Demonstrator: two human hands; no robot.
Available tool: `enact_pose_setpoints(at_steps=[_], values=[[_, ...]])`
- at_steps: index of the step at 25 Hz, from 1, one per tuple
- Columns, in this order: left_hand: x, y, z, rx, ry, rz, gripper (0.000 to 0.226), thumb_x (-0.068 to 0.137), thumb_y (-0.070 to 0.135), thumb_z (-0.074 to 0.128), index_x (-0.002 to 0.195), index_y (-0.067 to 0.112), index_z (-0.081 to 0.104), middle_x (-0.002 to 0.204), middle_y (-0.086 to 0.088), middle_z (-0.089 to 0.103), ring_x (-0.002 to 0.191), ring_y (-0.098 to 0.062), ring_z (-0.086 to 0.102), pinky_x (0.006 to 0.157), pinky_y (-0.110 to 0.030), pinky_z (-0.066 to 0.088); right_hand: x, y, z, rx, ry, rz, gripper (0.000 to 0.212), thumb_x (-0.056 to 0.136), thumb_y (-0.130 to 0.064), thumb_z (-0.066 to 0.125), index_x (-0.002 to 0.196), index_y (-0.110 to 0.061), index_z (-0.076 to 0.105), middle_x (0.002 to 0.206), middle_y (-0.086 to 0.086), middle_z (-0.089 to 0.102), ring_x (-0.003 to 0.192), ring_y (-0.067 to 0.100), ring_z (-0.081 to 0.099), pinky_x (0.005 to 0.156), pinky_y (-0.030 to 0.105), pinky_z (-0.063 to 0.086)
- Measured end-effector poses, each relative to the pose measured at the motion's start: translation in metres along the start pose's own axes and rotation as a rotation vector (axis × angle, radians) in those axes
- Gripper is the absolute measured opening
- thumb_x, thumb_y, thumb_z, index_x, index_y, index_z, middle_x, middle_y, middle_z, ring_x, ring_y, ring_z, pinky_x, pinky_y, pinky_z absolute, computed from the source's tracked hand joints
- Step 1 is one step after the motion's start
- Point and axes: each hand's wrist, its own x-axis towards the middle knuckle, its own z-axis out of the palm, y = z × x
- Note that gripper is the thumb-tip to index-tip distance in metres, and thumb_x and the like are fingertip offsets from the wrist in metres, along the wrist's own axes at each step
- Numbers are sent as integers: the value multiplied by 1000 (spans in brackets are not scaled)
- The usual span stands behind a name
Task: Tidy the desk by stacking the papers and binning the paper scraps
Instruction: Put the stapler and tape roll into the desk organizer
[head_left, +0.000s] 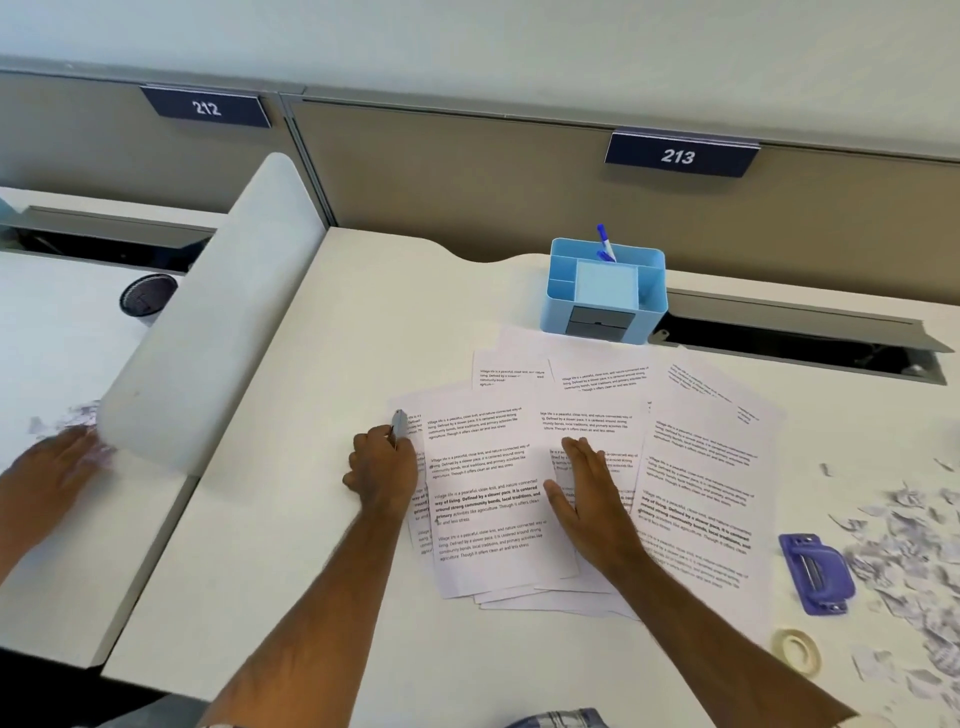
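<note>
Several printed sheets of paper (488, 499) lie fanned out and overlapping in the middle of the white desk (291, 519). My right hand (587, 493) rests flat on them, fingers straight. At the left edge of the sheets my left hand (382, 467) has its fingers curled around a small grey pen-like object (399, 423). A loose heap of torn paper scraps (909, 551) covers the desk's right side.
A purple hole punch (815, 574) and a tape roll (797, 649) lie between sheets and scraps. A blue desk organiser (605, 291) holding a pen stands behind the sheets. A white divider (218, 322) separates the neighbouring desk, where another person's hand (52, 462) touches scraps.
</note>
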Motion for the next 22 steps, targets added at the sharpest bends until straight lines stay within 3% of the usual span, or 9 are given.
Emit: enact_pose_setpoints(at_steps=[3,7,9,13,16,19,22], values=[[-13,19,12,-213,-61,-51,41,103,52,48,102,18,71,102,-13,67,97,-39,64,99,-54,49,7,-13,2,72,6,-67,61,105,-39,53,159,-26,29,168,-6,23,157,16,14,127,35,17],[-52,63,13,-769,-354,-187,20,106,20,57,114,13,73,109,-7,77,90,-20,67,72,-26,51,19,-38,2,207,40,-122,47,103,-34,58,148,-25,46,147,-9,50,136,5,43,115,31,39],[-69,83,14,-894,-505,-214,17,106,20,58,113,17,74,108,-4,78,95,-17,69,78,-27,52,28,-48,-3,301,21,-68,45,103,-37,58,146,-27,47,142,-10,52,129,6,49,109,29,44],[-85,103,25,-963,-656,-106,20,106,20,60,118,18,75,113,-4,80,110,-23,73,105,-41,50,40,-55,-17,497,1,13,45,105,-38,55,146,-22,46,139,-9,52,121,5,56,92,15,50],[-89,114,32,-964,-688,-73,21,106,23,60,122,18,73,114,0,79,115,-17,72,109,-41,49,51,-50,-25,580,70,54,37,102,-34,62,136,-22,57,131,-8,62,117,7,61,91,21,53],[-89,122,35,-916,-684,-9,19,104,29,63,120,25,73,115,9,78,118,-11,69,108,-40,49,61,-46,-36,804,107,107,29,99,-24,68,126,-15,64,120,-1,69,109,20,69,84,30,62],[-77,125,43,-726,-576,128,30,101,33,69,131,33,65,136,14,68,132,-13,59,104,-35,50,74,-42,-52,840,168,142,30,98,-18,69,127,-13,64,122,4,69,105,22,71,76,28,63]])
